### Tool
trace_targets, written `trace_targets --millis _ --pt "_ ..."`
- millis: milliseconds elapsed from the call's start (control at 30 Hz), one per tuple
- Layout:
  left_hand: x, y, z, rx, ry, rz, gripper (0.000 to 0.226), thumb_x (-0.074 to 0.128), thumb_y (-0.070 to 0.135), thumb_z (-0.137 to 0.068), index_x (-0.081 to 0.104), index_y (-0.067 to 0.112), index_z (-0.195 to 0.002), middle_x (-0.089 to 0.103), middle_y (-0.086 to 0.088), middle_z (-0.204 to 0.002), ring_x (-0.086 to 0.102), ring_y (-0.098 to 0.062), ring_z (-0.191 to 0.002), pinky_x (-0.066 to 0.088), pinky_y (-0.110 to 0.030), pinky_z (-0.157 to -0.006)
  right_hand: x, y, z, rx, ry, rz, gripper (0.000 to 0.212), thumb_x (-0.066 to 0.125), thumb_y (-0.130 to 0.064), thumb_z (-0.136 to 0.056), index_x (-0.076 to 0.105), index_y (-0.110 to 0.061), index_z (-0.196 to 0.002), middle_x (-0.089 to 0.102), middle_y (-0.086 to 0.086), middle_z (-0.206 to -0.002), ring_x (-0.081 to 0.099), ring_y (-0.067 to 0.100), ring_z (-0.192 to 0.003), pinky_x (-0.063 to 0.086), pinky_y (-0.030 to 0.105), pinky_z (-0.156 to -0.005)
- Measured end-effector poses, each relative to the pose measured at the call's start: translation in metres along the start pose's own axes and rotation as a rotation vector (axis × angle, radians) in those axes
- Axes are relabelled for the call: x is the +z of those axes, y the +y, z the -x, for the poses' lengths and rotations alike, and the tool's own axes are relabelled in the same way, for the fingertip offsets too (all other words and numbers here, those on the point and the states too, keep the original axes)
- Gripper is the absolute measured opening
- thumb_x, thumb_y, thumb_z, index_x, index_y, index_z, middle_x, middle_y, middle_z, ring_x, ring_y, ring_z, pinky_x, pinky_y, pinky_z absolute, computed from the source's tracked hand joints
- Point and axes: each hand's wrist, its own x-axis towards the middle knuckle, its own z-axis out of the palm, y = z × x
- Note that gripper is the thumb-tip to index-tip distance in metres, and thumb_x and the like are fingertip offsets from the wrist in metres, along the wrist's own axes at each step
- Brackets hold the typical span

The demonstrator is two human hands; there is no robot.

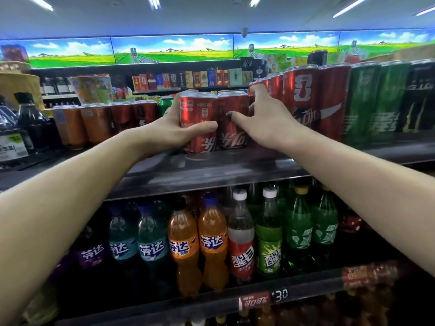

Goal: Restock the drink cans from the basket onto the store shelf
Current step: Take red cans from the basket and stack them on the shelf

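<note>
Two red cola cans stand side by side on the dark top shelf (235, 168). My left hand (175, 130) grips the left red can (196, 114), thumb across its front and fingers round its far side. My right hand (263, 121) holds the right red can (231, 128), thumb on its front, fingers curled round its right side and top. Both cans stand upright, touching each other. The basket is out of view.
Tall red cola cans (303, 97) and green cans (372, 102) stand close on the right. Orange and dark cans (94, 123) line the left, with dark bottles (30, 121) beyond. The lower shelf holds soda bottles (211, 243).
</note>
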Motion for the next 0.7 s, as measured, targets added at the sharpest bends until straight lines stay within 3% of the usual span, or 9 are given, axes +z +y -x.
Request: trace_targets --millis 67,133,233,333,567,700 --pt "-0.003 -0.002 0.001 -0.028 -0.002 -0.023 0.076 0.067 0.050 -0.090 0.014 0.051 -0.144 0.057 0.020 -0.119 0.065 0.006 -0.099 0.054 -0.010 -0.076 0.003 -0.002 0.006 -0.069 0.122 0.080 0.064 0.069 -0.036 -0.096 0.035 -0.012 -0.145 0.051 0.011 -0.134 0.055 0.028 -0.116 0.046 0.038 -0.092" --pt "-0.005 -0.003 0.001 -0.052 -0.004 -0.052 0.080 0.066 0.051 -0.092 0.011 0.047 -0.150 0.059 0.021 -0.117 0.065 0.008 -0.097 0.052 -0.009 -0.076 0.006 -0.005 0.012 -0.190 0.190 0.098 0.046 0.068 -0.022 -0.096 0.042 -0.012 -0.132 0.054 0.006 -0.115 0.054 0.023 -0.098 0.043 0.035 -0.082" --pt "-0.007 -0.006 0.000 -0.081 0.002 -0.101 0.086 0.065 0.055 -0.092 0.010 0.038 -0.155 0.062 0.018 -0.114 0.064 0.007 -0.096 0.048 -0.008 -0.075 0.012 -0.007 0.016 -0.321 0.124 0.140 0.018 0.062 -0.012 -0.094 0.058 -0.012 -0.112 0.057 -0.005 -0.085 0.056 0.017 -0.080 0.048 0.036 -0.074" --pt "-0.007 -0.008 -0.002 -0.099 0.007 -0.129 0.090 0.066 0.059 -0.090 0.009 0.036 -0.156 0.063 0.016 -0.115 0.064 0.005 -0.098 0.046 -0.011 -0.078 0.016 -0.006 0.019 -0.326 0.037 0.192 0.028 0.054 -0.015 -0.096 0.069 -0.017 -0.119 0.070 0.001 -0.110 0.064 0.021 -0.102 0.055 0.042 -0.088" --pt "-0.003 -0.007 -0.013 -0.126 0.007 -0.146 0.094 0.067 0.065 -0.087 0.016 0.033 -0.159 0.061 0.020 -0.112 0.061 0.007 -0.095 0.041 -0.010 -0.074 0.016 -0.005 0.008 -0.104 -0.112 0.336 0.040 0.042 -0.018 -0.102 0.058 -0.013 -0.138 0.057 0.015 -0.137 0.055 0.035 -0.124 0.049 0.045 -0.104" --pt "0.006 -0.007 -0.027 -0.144 -0.006 -0.097 0.096 0.072 0.065 -0.083 0.022 0.031 -0.157 0.065 0.013 -0.117 0.067 -0.002 -0.101 0.050 -0.019 -0.084 0.010 -0.011 -0.001 0.081 -0.312 0.343 0.040 0.041 -0.019 -0.104 0.050 -0.005 -0.141 0.056 0.017 -0.135 0.056 0.032 -0.119 0.045 0.032 -0.087"
